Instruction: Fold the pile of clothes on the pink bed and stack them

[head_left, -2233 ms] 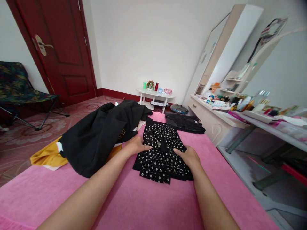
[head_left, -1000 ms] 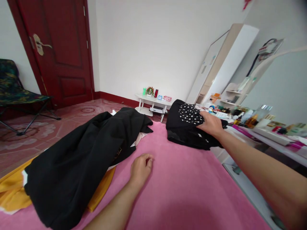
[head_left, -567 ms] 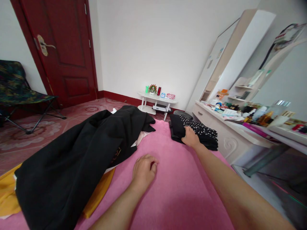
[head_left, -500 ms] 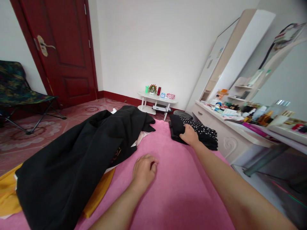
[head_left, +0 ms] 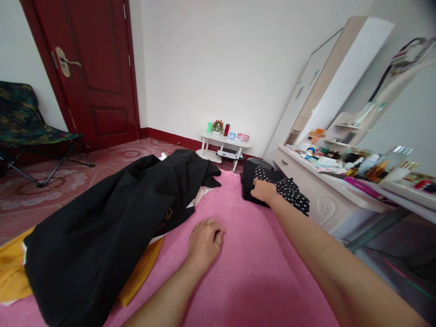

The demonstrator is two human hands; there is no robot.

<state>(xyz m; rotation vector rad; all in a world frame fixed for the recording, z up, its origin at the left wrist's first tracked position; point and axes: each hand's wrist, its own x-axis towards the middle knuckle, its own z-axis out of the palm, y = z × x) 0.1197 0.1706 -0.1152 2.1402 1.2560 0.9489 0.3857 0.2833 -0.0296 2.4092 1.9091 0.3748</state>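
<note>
Pink cover (head_left: pixel 245 263) is laid across the working surface, beyond which a pale wall (head_left: pixel 225 63), a dark red door (head_left: pixel 98 68) and a camouflage folding chair (head_left: pixel 30 118) are noted. Against the wall, a low white table (head_left: pixel 203 145) is seen, on which a green container (head_left: pixel 210 126), a potted plant (head_left: pixel 217 126) and a red cylinder (head_left: pixel 226 130) are stood. At the right, a pale dresser (head_left: pixel 306 181) is crowded with bottles (head_left: pixel 376 171).

At the far right corner of the cover, a dotted black garment (head_left: pixel 294 194) is found, laid over other folded black cloth (head_left: pixel 245 193); its right part is rumpled. Its near side is touched by the right hand (head_left: pixel 264 190), by which the fingers are bent against the fabric; whether cloth is pinched between thumb and fingers cannot be told.

The left hand (head_left: pixel 205 240) is rested on the cover, fingers loosely curled, a gap being left beside the thumb. To its left, a large black garment (head_left: pixel 112 218) marked with gold-coloured lettering is heaped over yellow cloth (head_left: pixel 146 268), which is exposed at two sides.
</note>
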